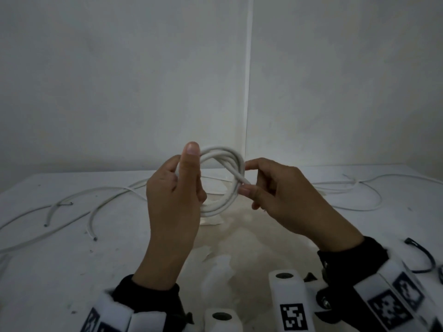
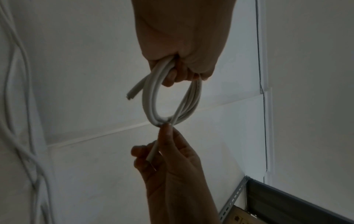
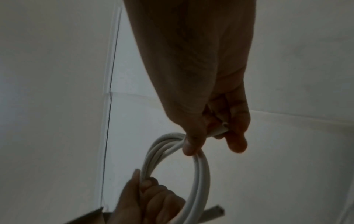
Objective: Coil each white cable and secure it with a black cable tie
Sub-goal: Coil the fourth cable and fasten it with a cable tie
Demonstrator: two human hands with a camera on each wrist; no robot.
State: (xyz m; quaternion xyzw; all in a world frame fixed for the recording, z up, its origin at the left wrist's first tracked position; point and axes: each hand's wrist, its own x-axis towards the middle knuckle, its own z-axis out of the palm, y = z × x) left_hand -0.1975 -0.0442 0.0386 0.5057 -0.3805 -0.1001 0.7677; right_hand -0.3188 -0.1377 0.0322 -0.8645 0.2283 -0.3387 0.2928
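Note:
A white cable wound into a small coil [image 1: 225, 178] is held upright above the white table [image 1: 72, 271]. My left hand [image 1: 178, 188] grips the coil's left side, thumb pointing up, fingers curled round the strands [image 2: 153, 97]. My right hand [image 1: 263, 185] pinches the cable's free end [image 1: 243, 180] at the coil's right side between thumb and fingers [image 3: 216, 131]. The other cut end [image 2: 134, 91] sticks out beside my left hand. A black cable tie [image 1: 424, 257] lies on the table at the far right, near my right wrist.
Several loose white cables [image 1: 79, 207] sprawl on the table's left, and more cables [image 1: 354, 190] on the right. White walls meet in a corner behind. A metal shelf frame [image 2: 235, 197] shows in the left wrist view.

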